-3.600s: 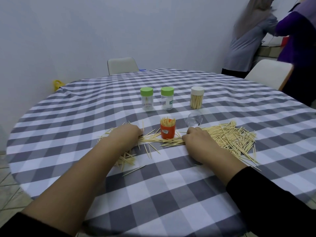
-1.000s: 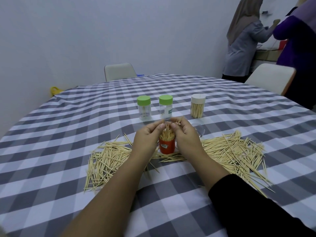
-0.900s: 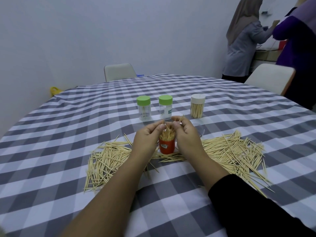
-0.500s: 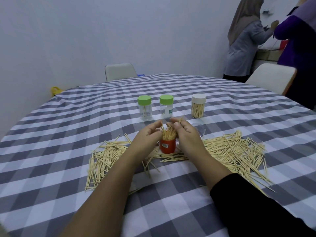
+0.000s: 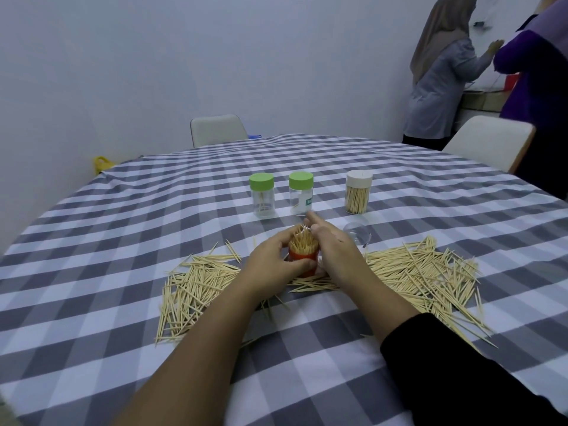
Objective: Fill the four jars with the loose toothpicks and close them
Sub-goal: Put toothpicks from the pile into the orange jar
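An open orange jar (image 5: pixel 302 258) stands at the table's middle, packed with upright toothpicks (image 5: pixel 302 241). My left hand (image 5: pixel 270 261) grips the jar from the left, thumb across its front. My right hand (image 5: pixel 333 252) cups it from the right, index finger pointing past the toothpick tips. Loose toothpicks lie in a left pile (image 5: pixel 196 287) and a bigger right pile (image 5: pixel 421 272). Behind stand two green-lidded jars (image 5: pixel 262 195) (image 5: pixel 301 193), nearly empty, and a white-lidded jar (image 5: pixel 358 192) holding toothpicks. A clear lid (image 5: pixel 356 233) lies right of my right hand.
The round table wears a grey-and-white checked cloth (image 5: pixel 153 210). A white chair (image 5: pixel 218 129) stands at the far side, another chair (image 5: pixel 488 141) at the right. Two people (image 5: pixel 442 69) (image 5: pixel 541 87) stand at the back right. A yellow object (image 5: pixel 101 164) lies by the wall.
Both hands came off the loose piles and up to the orange jar. Within the last second they sank from the toothpick tips to clasp the jar's sides.
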Available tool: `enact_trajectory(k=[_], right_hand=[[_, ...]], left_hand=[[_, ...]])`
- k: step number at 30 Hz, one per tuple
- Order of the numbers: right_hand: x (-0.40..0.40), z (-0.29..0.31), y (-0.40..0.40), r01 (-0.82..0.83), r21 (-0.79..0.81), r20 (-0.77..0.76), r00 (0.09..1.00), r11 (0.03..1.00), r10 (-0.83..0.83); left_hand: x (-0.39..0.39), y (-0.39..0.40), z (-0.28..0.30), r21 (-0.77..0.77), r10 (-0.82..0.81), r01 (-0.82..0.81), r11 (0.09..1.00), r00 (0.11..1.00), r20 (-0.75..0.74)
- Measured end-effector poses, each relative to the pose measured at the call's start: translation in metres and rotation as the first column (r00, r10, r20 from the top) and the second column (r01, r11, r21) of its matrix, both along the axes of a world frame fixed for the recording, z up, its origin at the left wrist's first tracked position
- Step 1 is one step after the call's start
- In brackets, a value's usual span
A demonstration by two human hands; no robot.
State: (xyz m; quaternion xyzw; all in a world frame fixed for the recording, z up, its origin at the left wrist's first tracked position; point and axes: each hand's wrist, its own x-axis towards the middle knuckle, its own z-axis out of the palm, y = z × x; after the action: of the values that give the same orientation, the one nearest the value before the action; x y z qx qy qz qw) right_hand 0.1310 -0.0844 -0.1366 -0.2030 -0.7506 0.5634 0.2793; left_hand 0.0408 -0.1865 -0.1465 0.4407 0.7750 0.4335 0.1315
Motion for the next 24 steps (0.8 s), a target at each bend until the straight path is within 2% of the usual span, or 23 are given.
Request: enact_trajectory(k=[7, 10, 12, 17, 20, 24], right_hand=[[-0.005, -0.010, -0.001, -0.110, 0.212, 0.099, 0.991, 0.971, 0.090], [-0.003, -0.014, -0.002, -0.089, 0.298, 0.103, 0.993, 0.950, 0.061], [-0.002, -0.014, -0.002, -0.033, 0.325, 0.046, 0.999, 0.945, 0.019], [-0.001, -0.007, -0.003, 0.078, 0.196, -0.165, 0.985, 0.978, -0.045], [-0.002, -0.006, -0.003, 0.104, 0.135, -0.237, 0.969, 0.985, -0.070], [-0.002, -0.003, -0.002, 0.131, 0.050, -0.331, 0.937, 0.990, -0.108]], left_hand=[[-0.001, 0.001, -0.002, -0.028, 0.017, -0.018, 0.999, 0.999, -0.039], [0.000, -0.001, -0.001, -0.030, 0.041, -0.041, 0.999, 0.999, -0.001], [-0.001, 0.000, -0.003, -0.008, 0.056, -0.056, 0.998, 0.998, 0.011], [-0.003, 0.003, -0.006, -0.001, 0.057, -0.057, 0.998, 0.997, 0.050], [-0.004, 0.003, -0.006, 0.001, 0.053, -0.053, 0.999, 0.997, 0.047], [-0.002, 0.002, -0.006, -0.035, 0.050, -0.051, 0.998, 0.998, -0.042]])
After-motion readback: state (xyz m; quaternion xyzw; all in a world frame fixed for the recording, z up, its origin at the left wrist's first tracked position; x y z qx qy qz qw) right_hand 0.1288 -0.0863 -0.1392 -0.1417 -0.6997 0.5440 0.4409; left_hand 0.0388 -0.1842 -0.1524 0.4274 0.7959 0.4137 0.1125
